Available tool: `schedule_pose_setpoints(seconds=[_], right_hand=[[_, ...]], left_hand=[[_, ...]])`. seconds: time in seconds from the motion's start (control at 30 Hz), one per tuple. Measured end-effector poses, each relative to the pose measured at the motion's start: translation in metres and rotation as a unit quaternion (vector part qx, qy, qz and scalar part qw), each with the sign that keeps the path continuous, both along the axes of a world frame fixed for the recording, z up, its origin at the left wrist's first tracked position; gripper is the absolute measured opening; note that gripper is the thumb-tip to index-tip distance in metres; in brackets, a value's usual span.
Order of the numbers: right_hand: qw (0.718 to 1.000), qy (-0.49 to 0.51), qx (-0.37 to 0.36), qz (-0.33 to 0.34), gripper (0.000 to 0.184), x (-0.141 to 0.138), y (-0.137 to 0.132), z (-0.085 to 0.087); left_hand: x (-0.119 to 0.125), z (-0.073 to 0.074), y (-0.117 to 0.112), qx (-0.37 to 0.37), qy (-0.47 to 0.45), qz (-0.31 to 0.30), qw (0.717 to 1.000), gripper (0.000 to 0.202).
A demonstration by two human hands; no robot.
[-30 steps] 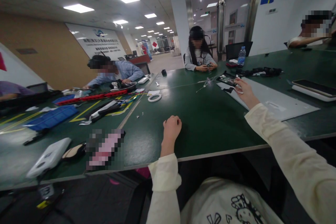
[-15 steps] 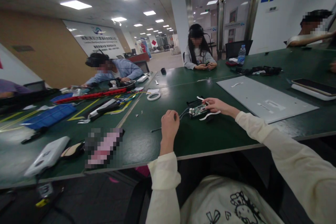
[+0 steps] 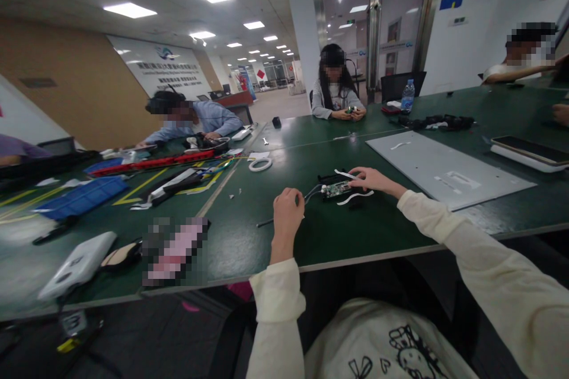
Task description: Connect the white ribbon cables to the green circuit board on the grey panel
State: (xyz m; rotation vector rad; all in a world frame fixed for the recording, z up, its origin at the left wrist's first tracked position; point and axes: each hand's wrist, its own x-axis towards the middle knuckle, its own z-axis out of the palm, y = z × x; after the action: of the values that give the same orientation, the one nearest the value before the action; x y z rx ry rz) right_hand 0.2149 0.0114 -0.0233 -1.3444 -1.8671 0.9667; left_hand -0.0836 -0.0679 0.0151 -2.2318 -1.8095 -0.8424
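Note:
My left hand [image 3: 288, 210] is closed in a pinch on a thin dark cable [image 3: 313, 191], whose loose end sticks out to the left over the table. The cable runs right to a small green circuit board [image 3: 336, 189]. My right hand [image 3: 371, 180] grips the board's right end between thumb and fingers. A white strip [image 3: 355, 196] curves below the board, and another white strip [image 3: 345, 174] lies along its upper side. Behind the board is a black part [image 3: 331, 177], partly hidden.
A grey panel [image 3: 427, 160] lies to the right. A white tape ring [image 3: 260, 164] is ahead on the left, with a blue bin [image 3: 82, 196] further left. A pink phone-like item [image 3: 180, 251] is near the front edge. Co-workers sit across the table.
The circuit board has tilted in my right hand, showing a narrower face. The upper white strip shows more beside my right fingers. My left hand has hardly moved.

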Motion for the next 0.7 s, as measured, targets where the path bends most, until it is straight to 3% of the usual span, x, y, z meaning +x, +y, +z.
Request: schedule_pose_setpoints(seconds=[0.3, 0.53, 0.6, 0.7], right_hand=[[0.999, 0.001, -0.005, -0.043, 0.033, 0.013, 0.01, -0.007], [0.993, -0.055, 0.075, -0.07, 0.017, 0.018, 0.012, -0.007], [0.992, -0.034, 0.074, -0.096, 0.014, 0.025, 0.017, -0.005], [0.986, 0.074, 0.014, -0.152, 0.015, 0.041, 0.03, 0.001]], left_hand=[[-0.001, -0.002, 0.002, 0.006, 0.009, -0.007, 1.0, 0.016], [0.003, 0.001, -0.001, -0.013, 0.041, 0.004, 0.999, 0.019], [0.011, 0.005, -0.003, -0.026, 0.059, 0.0, 0.998, 0.021], [0.032, 0.015, -0.001, -0.044, 0.094, -0.036, 0.994, 0.022]])
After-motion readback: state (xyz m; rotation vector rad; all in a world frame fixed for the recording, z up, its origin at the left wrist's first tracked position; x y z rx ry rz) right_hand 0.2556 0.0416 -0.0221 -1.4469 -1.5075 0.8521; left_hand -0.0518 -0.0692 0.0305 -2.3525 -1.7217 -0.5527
